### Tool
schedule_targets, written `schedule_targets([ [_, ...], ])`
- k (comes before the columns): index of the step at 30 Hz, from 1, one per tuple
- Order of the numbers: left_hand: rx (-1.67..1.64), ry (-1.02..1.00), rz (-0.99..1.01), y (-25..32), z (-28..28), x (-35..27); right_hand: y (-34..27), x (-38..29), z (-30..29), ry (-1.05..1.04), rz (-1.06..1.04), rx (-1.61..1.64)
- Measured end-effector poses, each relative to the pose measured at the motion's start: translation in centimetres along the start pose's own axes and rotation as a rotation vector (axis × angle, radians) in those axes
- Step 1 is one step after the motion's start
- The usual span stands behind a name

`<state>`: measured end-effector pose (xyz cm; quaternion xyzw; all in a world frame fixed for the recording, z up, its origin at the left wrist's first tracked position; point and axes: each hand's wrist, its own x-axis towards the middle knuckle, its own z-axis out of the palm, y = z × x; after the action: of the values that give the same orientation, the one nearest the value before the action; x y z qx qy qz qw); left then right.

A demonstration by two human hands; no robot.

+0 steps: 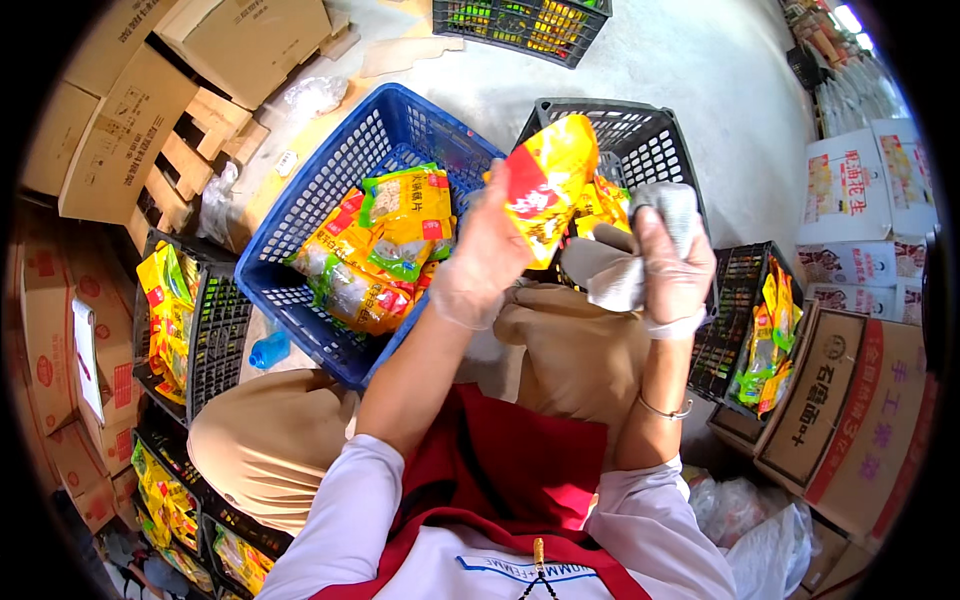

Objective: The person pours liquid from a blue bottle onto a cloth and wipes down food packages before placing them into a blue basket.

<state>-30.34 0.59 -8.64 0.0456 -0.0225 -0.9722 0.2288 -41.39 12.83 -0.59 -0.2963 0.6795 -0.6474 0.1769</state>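
Note:
In a clear plastic glove, my left hand [491,244] grips a yellow and red food packet [551,184], raised between two crates. A grey cloth [619,259] is bunched in my gloved right hand [671,262], close to the packet's right side. Several yellow and green food packets [375,255] lie in the blue plastic crate [300,180] at the left. The black plastic crate [660,120] stands beyond my hands, with more yellow packets [604,202] inside, partly hidden by the held packet and the cloth.
Black crates with packets stand at the left [225,315], right [724,322] and top [517,45]. Cardboard boxes [127,127] rest by a wooden pallet [176,165]; more boxes [825,420] are stacked at the right. A blue bottle [268,350] lies beside the blue crate.

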Motion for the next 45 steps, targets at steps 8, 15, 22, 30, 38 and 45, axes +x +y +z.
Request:
schedule_targets([
  [8, 0.316, 0.057, 0.116, 3.0, 7.0, -6.6, -0.8, -3.5, 6.4, -0.122, -0.308, -0.312],
  [15, 0.698, 0.191, 0.447, 2.6, 10.5, -14.8, -4.1, -9.5, 12.2, -0.031, -0.104, 0.270],
  [22, 1.033, 0.160, 0.523, 6.5, 10.3, -21.8, -5.8, -13.9, 15.4, -0.084, -0.449, -0.071],
  [30, 0.413, 0.252, 0.267, 8.3, 9.1, -22.3, -4.4, -16.5, 16.6, -0.210, -0.557, -0.271],
  [38, 0.290, 0.237, 0.258, 8.5, 9.6, -23.2, -5.5, -17.7, 17.8, -0.097, -0.290, 0.095],
  [45, 0.228, 0.209, 0.264, 8.0, 8.9, -23.0, -6.8, -15.5, 17.0, -0.061, -0.063, 0.123],
])
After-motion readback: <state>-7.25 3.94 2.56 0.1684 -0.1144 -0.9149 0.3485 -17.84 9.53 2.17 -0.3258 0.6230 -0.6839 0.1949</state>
